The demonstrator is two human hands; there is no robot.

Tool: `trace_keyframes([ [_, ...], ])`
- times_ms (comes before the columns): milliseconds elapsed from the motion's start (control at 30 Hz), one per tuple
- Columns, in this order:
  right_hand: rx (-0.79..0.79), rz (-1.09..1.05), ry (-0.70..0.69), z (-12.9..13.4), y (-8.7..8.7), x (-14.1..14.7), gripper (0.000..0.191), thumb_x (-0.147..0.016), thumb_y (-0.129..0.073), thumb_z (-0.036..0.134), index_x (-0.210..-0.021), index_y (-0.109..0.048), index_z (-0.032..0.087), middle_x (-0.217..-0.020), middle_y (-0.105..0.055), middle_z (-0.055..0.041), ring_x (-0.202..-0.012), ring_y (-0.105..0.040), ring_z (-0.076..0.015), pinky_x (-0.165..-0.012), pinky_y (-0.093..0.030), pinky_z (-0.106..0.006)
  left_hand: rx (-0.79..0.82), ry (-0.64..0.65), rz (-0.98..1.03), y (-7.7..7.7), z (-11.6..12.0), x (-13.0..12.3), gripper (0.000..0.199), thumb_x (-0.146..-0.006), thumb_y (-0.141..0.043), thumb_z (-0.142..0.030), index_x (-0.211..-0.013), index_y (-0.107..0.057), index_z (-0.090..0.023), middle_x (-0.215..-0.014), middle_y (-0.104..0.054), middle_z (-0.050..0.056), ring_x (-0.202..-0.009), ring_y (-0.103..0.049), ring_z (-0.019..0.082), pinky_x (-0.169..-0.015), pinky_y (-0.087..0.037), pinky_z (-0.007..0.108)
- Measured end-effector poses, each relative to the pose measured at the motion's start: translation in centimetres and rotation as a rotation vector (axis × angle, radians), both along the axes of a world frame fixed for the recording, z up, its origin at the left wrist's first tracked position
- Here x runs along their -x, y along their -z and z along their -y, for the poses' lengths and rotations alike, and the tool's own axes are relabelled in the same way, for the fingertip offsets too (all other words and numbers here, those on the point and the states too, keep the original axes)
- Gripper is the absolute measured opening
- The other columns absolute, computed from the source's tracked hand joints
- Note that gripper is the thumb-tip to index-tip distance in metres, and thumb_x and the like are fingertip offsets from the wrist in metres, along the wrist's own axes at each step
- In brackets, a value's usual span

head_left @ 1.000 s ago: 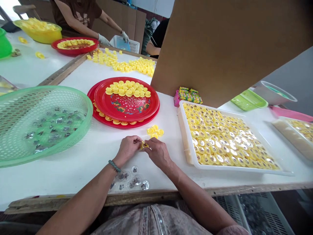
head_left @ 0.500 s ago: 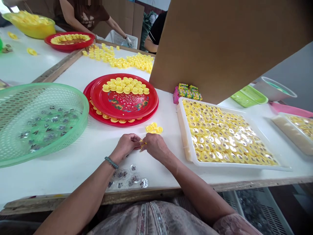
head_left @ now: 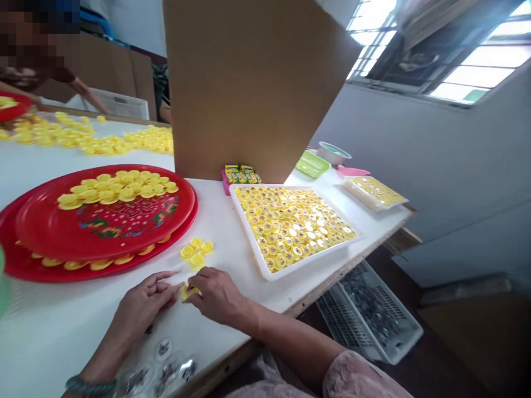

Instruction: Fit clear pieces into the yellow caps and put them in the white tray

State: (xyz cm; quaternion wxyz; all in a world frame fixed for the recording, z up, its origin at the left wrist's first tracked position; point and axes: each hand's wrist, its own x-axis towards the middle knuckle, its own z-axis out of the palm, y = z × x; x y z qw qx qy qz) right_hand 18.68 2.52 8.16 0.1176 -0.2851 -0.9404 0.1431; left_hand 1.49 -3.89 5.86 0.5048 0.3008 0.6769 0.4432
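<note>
My right hand [head_left: 219,297] pinches a small round yellow plastic piece [head_left: 185,291] with a dark print on its face. Just left of it is my left hand [head_left: 143,303], its index finger stretched out and apart from the thumb, with nothing visible in it. Beyond my fingertips lies a little group of yellow pieces [head_left: 196,261] on the white table [head_left: 226,249]. Clear discs with dark printed pictures [head_left: 164,348] lie near the table's front edge, close to my left wrist.
Stacked red trays [head_left: 50,232] with yellow pieces stand at the left. To the right is a white tray [head_left: 249,232] full of printed yellow pieces. A cardboard sheet [head_left: 249,88] rises behind. Below the table is a white crate [head_left: 385,354]. A co-worker's arm [head_left: 89,94] shows far left.
The view has swung to the right, bringing in the window and wall. My hands have drawn slightly apart; the yellow piece is now in my right fingers, and my left index finger has straightened.
</note>
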Motion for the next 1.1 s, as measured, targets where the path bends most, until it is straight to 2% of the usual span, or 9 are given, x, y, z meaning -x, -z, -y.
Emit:
trace_keyframes([
  [100, -0.004, -0.213, 0.147, -0.8, -1.7, -4.1, 0.025, -0.081, -0.060, 0.030, -0.104, -0.061, 0.018, -0.094, -0.063, -0.0056, -0.088, -0.060, -0.0155, -0.077, -0.045, -0.023, 0.044, 0.025, -0.005, 0.5, -0.1, 0.0, 0.057, -0.057, -0.073, -0.046, -0.105, -0.058, -0.020, -0.075, -0.068, 0.001, -0.066, -0.064, 0.015, -0.064, -0.052, 0.023],
  [200, -0.078, -0.335, 0.385, -4.5, -4.1, -9.1, 0.028, -0.083, -0.058, 0.027, -0.109, -0.060, 0.018, -0.100, -0.063, -0.0065, -0.086, -0.060, -0.0145, -0.077, -0.046, -0.023, 0.048, -0.026, -0.014, 0.7, -0.1, -0.4, 0.053, -0.054, -0.074, -0.048, -0.097, -0.063, -0.020, -0.071, -0.068, 0.002, -0.062, -0.063, 0.016, -0.058, -0.053, 0.023],
  [367, -0.196, -0.111, 0.774, -12.9, -5.2, -15.9, 0.030, -0.080, -0.057, 0.020, -0.108, -0.063, 0.015, -0.101, -0.064, -0.0082, -0.073, -0.061, -0.0145, -0.070, -0.046, -0.026, 0.017, -0.150, -0.050, 0.5, -0.3, -1.3, 0.044, -0.052, -0.073, -0.044, -0.089, -0.065, -0.021, -0.071, -0.068, 0.001, -0.057, -0.061, 0.015, -0.052, -0.051, 0.021],
  [533, -0.155, -0.012, 0.794, -16.3, -3.7, -17.4, 0.034, -0.074, -0.056, 0.012, -0.106, -0.066, 0.016, -0.093, -0.068, -0.0072, -0.079, -0.062, -0.0176, -0.073, -0.046, -0.027, 0.034, -0.130, -0.033, 0.8, -0.1, -1.3, 0.044, -0.054, -0.073, -0.044, -0.091, -0.065, -0.021, -0.071, -0.068, 0.002, -0.060, -0.061, 0.015, -0.056, -0.052, 0.022],
  [667, -0.245, -0.065, 0.783, -13.9, -4.3, -15.8, 0.045, -0.075, -0.045, 0.005, -0.117, -0.059, 0.017, -0.116, -0.059, -0.0109, -0.103, -0.055, -0.0229, -0.088, -0.043, -0.037, 0.015, -0.131, 0.001, 0.8, 0.0, -1.3, 0.049, -0.053, -0.074, -0.046, -0.093, -0.065, -0.018, -0.071, -0.068, 0.002, -0.062, -0.062, 0.015, -0.057, -0.052, 0.022],
  [767, -0.328, -0.219, 0.624, -9.0, -4.8, -12.8, 0.041, -0.079, -0.045, 0.009, -0.117, -0.057, 0.015, -0.117, -0.056, -0.0133, -0.110, -0.049, -0.0244, -0.093, -0.040, -0.041, -0.010, -0.182, 0.074, 0.3, -0.1, -1.6, 0.048, -0.054, -0.074, -0.045, -0.092, -0.065, -0.017, -0.073, -0.068, 0.003, -0.063, -0.062, 0.015, -0.059, -0.053, 0.023],
  [867, -0.120, -0.246, 0.092, -2.7, -4.2, -8.2, 0.033, -0.083, -0.047, 0.014, -0.115, -0.055, 0.017, -0.113, -0.059, -0.0092, -0.107, -0.051, -0.0161, -0.090, -0.043, -0.026, -0.031, -0.207, 0.154, 0.0, -0.3, -2.0, 0.043, -0.055, -0.075, -0.042, -0.088, -0.064, -0.017, -0.074, -0.068, 0.003, -0.064, -0.061, 0.013, -0.063, -0.053, 0.023],
  [967, -0.030, -0.112, -0.355, 2.2, -2.5, -3.5, 0.031, -0.086, -0.049, 0.021, -0.116, -0.051, 0.017, -0.118, -0.057, -0.0082, -0.115, -0.046, -0.0143, -0.095, -0.038, -0.024, -0.082, -0.271, 0.221, 0.0, -0.3, -2.1, 0.036, -0.060, -0.074, -0.039, -0.085, -0.063, -0.017, -0.074, -0.067, 0.001, -0.064, -0.060, 0.010, -0.063, -0.052, 0.020],
  [1100, -0.066, -0.009, -0.562, 4.4, -0.3, 0.2, 0.027, -0.082, -0.052, 0.018, -0.109, -0.053, 0.015, -0.115, -0.058, -0.0075, -0.111, -0.046, -0.0164, -0.093, -0.037, -0.028, -0.178, -0.409, 0.349, 0.0, -0.1, -2.0, 0.032, -0.060, -0.075, -0.034, -0.083, -0.064, -0.015, -0.076, -0.066, 0.001, -0.069, -0.061, 0.012, -0.067, -0.052, 0.023],
])
